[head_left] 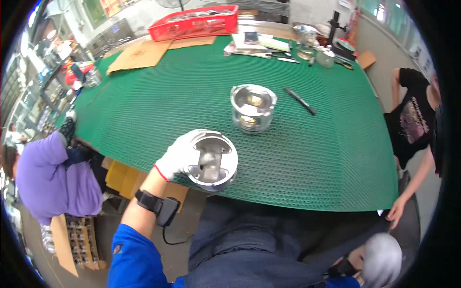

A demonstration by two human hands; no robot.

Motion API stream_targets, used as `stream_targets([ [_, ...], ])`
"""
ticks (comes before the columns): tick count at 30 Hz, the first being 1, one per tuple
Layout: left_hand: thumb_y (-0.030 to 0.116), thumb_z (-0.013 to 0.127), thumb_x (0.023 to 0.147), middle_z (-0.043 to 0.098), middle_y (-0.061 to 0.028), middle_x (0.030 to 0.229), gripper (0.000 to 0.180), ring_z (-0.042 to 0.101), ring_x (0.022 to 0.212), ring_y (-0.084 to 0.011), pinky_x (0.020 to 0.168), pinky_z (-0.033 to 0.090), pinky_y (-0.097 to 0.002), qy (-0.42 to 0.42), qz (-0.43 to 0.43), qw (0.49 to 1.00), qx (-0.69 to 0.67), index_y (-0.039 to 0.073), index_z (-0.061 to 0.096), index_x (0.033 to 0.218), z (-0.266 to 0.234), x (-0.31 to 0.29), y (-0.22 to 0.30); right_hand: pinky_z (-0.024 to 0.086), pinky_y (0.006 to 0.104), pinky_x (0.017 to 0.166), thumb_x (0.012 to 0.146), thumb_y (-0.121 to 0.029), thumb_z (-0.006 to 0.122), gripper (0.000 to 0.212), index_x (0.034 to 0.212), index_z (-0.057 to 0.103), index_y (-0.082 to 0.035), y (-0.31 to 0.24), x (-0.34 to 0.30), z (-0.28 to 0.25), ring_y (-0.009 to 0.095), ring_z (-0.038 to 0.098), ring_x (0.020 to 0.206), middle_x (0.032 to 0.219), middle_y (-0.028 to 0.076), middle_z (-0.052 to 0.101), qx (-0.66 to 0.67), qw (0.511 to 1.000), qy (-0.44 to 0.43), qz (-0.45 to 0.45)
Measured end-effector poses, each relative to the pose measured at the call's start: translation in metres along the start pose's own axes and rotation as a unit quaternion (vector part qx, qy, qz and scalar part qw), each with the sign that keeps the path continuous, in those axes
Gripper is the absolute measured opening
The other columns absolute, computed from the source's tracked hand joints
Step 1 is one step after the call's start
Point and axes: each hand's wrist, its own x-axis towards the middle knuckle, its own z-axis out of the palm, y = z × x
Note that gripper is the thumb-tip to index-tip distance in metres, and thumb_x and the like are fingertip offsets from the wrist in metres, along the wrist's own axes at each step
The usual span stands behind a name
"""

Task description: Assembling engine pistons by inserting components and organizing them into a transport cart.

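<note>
My left hand, in a white glove with a red cuff edge, grips a metal piston by its left side above the front edge of the green mat. The piston's hollow underside faces me. A second shiny piston stands on the mat just beyond it, with brassy glints inside. A black marker pen lies to its right. Low at the right, my right hand hangs beside my leg below the table; its pale glove is blurred and the fingers cannot be made out.
The green ribbed mat covers the table. At the back are a red crate of parts, flat cardboard, papers, glass jars and a black stand. A person in purple sits left; another in black stands right.
</note>
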Motion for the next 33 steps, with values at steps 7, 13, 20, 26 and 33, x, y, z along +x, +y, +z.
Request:
stream_targets([
  [7,0.01,0.067,0.071,0.063,-0.0128,0.116,0.041,0.061,0.108,-0.0349,0.094,0.049,-0.0437,0.04,0.199,0.944,0.26,0.006,0.062,0.112,0.049,0.015,0.144,0.053,0.0335,0.073,0.091,-0.023,0.055,0.032,0.109,0.067,0.001,0.113,-0.058,0.012,0.021,0.068,0.077,0.088,0.012,0.071,-0.233,0.577,0.514,0.59],
  [13,0.016,0.068,0.071,0.06,-0.0118,0.115,0.048,0.059,0.109,-0.0302,0.1,0.045,-0.047,0.063,0.204,0.927,0.307,0.004,0.06,0.116,0.061,0.016,0.136,0.052,0.0357,0.066,0.09,-0.03,0.054,0.03,0.086,0.068,-0.004,0.139,-0.055,-0.023,0.029,0.066,0.071,0.073,0.013,0.065,-0.32,0.544,0.445,0.636],
  [20,0.023,0.07,0.075,0.064,-0.012,0.111,0.041,0.062,0.105,-0.0342,0.093,0.048,-0.0442,0.024,0.192,0.935,0.296,0.006,0.062,0.111,0.064,0.029,0.142,0.052,0.0386,0.062,0.091,-0.028,0.055,0.028,0.082,0.065,-0.004,0.148,-0.056,-0.024,0.03,0.065,0.068,0.072,0.014,0.064,-0.402,0.527,0.446,0.602],
  [26,0.025,0.073,0.07,0.065,-0.0141,0.103,0.042,0.062,0.098,-0.0362,0.085,0.05,-0.0428,-0.072,0.126,0.944,0.297,0.007,0.063,0.108,0.061,0.07,0.142,0.052,0.0394,0.06,0.09,-0.025,0.058,0.023,0.081,0.064,-0.005,0.151,-0.059,-0.036,0.032,0.066,0.067,0.071,0.016,0.064,-0.402,0.544,0.441,0.589],
  [33,0.022,0.075,0.067,0.068,-0.0166,0.095,0.045,0.066,0.093,-0.0342,0.082,0.054,-0.0407,-0.122,0.183,0.932,0.288,0.006,0.066,0.108,0.061,0.098,0.138,0.052,0.034,0.05,0.086,-0.027,0.065,0.021,0.074,0.063,-0.009,0.148,-0.062,-0.034,0.023,0.063,0.054,0.062,0.007,0.061,-0.574,0.547,0.274,0.544],
])
